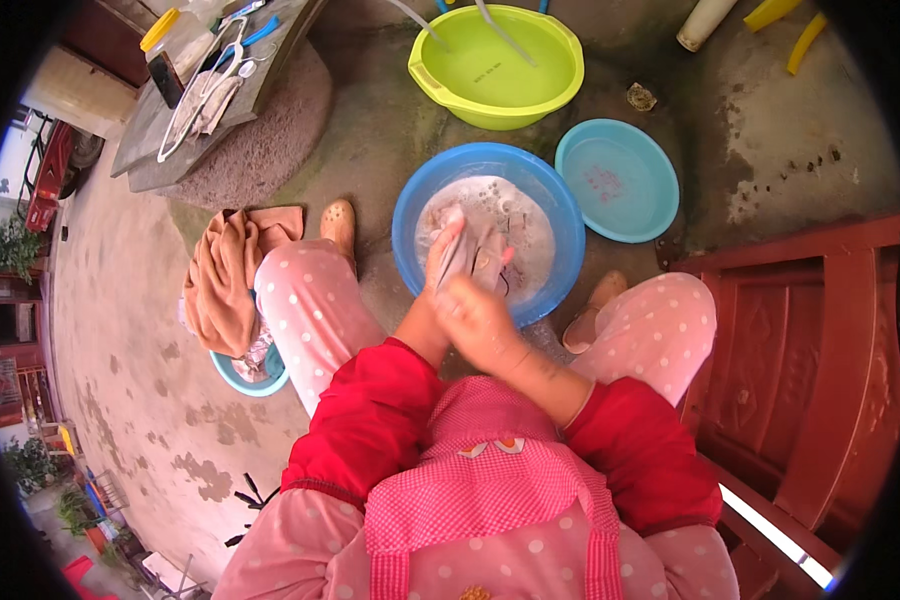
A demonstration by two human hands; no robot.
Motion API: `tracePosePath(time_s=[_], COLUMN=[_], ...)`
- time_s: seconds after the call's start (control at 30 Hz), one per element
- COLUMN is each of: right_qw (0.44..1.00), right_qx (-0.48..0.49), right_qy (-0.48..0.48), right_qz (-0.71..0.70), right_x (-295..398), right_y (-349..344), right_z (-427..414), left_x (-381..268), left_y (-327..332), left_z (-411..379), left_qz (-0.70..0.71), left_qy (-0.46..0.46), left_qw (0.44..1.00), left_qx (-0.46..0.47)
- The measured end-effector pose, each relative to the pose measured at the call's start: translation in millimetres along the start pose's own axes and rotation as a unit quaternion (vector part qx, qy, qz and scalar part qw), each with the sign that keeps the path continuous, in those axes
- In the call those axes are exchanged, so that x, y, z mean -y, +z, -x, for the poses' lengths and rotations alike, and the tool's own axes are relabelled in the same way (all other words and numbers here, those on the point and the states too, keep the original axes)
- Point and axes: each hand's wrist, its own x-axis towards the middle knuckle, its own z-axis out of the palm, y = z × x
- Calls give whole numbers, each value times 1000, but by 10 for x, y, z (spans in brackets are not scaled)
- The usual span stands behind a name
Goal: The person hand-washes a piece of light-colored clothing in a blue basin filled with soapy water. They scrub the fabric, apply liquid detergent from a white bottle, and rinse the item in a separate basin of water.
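Note:
Over a blue plastic basin (487,156) of sudsy water (521,217), my two hands meet around a wet, pale greyish-pink cloth (481,255). My left hand (442,246) grips the cloth along its left side, fingers pointing away from me. Curled and somewhat blurred, my right hand (474,311) closes on the near end of the same cloth. Part of the fabric hangs down towards the foam. A thin dark cord or strap (504,283) shows at its right side.
Beyond stands a lime-green basin (420,71) of water with hoses in it. A turquoise basin (667,187) sits to the right. At left, a brown cloth (221,285) drapes over a light-blue basin (251,388). A stone slab (139,154) carries hangers. Red wooden furniture (817,375) borders the right.

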Motion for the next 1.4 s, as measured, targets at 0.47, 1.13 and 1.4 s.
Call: tracePosePath(time_s=[0.47,1.13,1.4], right_qw=[975,979,986], right_qx=[-124,-114,-50], right_qy=[166,19,-64], right_qz=[76,166,143], right_x=[-968,-889,-737], right_y=[314,-217,-57], right_z=[-320,-674,-353], left_x=[-69,-24,112], left_y=[-841,-64,-200], left_z=[-396,-56,-68], left_qz=[15,-27,-148], left_qy=[-82,-123,14], left_qw=[990,975,983], left_qx=[-110,-182,-111])
